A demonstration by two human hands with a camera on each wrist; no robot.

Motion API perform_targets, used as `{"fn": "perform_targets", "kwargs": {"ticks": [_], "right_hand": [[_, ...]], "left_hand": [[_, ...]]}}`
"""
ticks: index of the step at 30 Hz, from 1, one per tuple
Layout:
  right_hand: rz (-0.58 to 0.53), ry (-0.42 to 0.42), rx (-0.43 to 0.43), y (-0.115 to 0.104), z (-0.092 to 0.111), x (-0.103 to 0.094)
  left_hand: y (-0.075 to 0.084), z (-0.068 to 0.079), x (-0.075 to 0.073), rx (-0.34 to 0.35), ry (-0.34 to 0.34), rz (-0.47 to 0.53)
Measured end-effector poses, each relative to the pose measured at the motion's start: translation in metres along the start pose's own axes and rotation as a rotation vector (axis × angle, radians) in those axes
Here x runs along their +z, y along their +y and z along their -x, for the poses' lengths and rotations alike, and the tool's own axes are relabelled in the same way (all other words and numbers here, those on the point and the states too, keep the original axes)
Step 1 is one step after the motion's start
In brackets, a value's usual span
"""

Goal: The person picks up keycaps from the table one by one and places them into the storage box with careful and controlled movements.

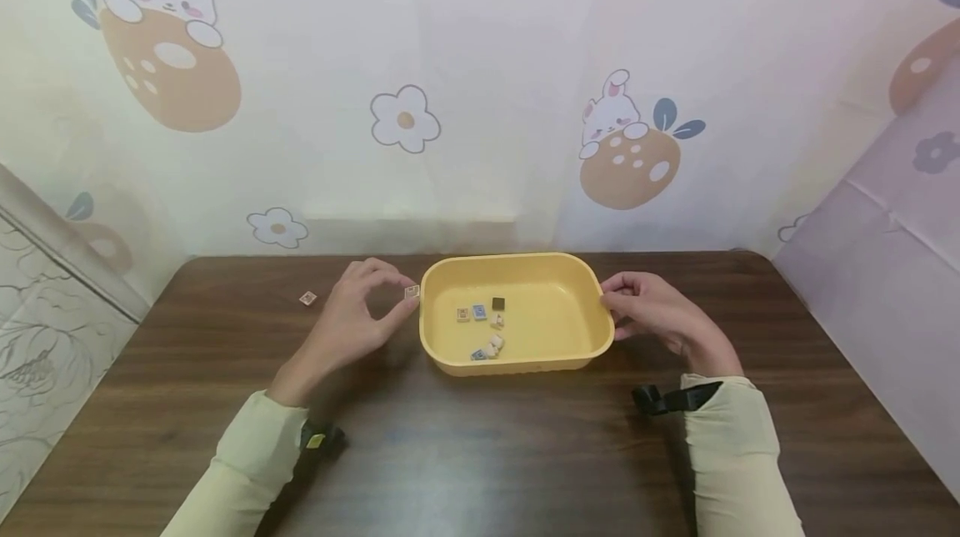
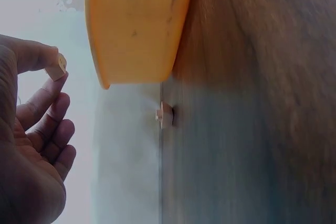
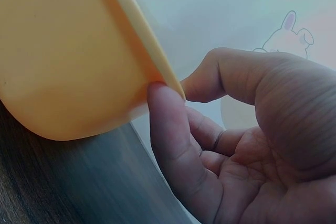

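My left hand (image 1: 358, 303) pinches a small square printed tile (image 1: 412, 293) between thumb and forefinger, beside the left end of a yellow basin (image 1: 517, 365). In the left wrist view the tile (image 2: 59, 67) looks pale and thick at the fingertips. At the opposite end, my right hand (image 1: 660, 312) grips the basin's rim, its thumb and fingers on either side of the wall (image 3: 142, 35). Several small pieces lie inside the basin, among them a blue tile (image 1: 480, 313), a tan tile (image 1: 462, 314) and a black one (image 1: 498, 303).
Another small tile (image 1: 307, 298) lies on the dark wooden table (image 1: 465, 454), left of my left hand near the back edge. A pale cloth (image 1: 495, 145) printed with rabbits and flowers hangs directly behind the table.
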State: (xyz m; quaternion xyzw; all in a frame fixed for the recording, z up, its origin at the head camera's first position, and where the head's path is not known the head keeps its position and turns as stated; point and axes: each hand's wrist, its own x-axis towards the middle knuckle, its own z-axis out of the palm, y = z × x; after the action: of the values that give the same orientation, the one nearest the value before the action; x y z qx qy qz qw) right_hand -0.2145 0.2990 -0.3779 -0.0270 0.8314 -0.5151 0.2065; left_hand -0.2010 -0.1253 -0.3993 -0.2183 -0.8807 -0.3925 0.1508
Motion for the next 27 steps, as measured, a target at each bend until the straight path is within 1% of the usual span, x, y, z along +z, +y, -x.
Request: {"fn": "perform_targets", "kwargs": {"ticks": [6,14,22,27], "right_hand": [[-0.008,0.001,0.003,0.002,0.0,0.001],[-0.021,0.005,0.017,0.001,0.0,0.001],[-0.03,-0.007,0.009,0.001,-0.001,0.0],[-0.023,-0.003,0.012,0.001,-0.001,0.0]], "left_hand": [[0.004,-0.002,0.005,-0.017,-0.032,0.011],[0.005,-0.004,0.009,-0.006,-0.039,0.01],[0.007,-0.003,0.01,-0.021,-0.039,0.015],[0.007,-0.004,0.012,-0.017,-0.037,0.025]]}}
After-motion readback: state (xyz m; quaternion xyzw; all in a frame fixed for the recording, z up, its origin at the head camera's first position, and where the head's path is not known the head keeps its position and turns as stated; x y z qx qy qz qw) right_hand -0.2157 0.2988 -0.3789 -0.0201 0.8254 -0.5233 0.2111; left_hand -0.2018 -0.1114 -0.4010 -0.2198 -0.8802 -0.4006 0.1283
